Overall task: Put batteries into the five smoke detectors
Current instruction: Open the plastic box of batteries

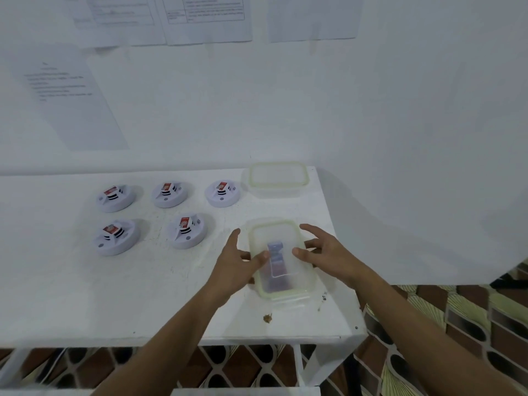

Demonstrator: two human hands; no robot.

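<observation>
Both hands, left hand (240, 261) and right hand (320, 252), rested spread, grasping nothing, on the lidded container (278, 292) at lower centre; pressing its rim evenly would seat the lid.

Five smoke detectors (115, 197) (170, 194) (223, 192) (116, 236) (187, 230) sit in two rows on the table (85, 295), w/ bare lanes between each, so fingers can pass between units. Near strip of table in front of the rows is bare. Right side is crowded: lidded container (278, 262) w/ both hands at its sides, second container (275, 178) behind it by the wall (400, 110), only a narrow gap between the two.
</observation>
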